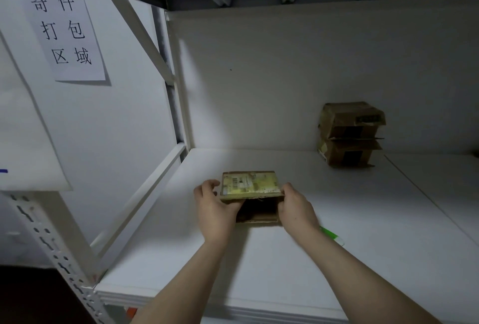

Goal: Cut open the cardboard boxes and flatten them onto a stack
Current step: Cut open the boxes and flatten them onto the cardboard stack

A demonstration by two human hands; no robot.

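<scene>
Head | left hand [215, 207], right hand [295, 209] fingers [287, 190] grip rectangular cardboard box [250, 185], yellow-labelled top | smooth white shelf [375, 207]

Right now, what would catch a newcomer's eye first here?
The left hand and right hand grip a small cardboard box with a yellow label, in the middle of the white shelf. Two more boxes sit stacked at the back right, and a paper sign with large black characters hangs upper left.
</scene>
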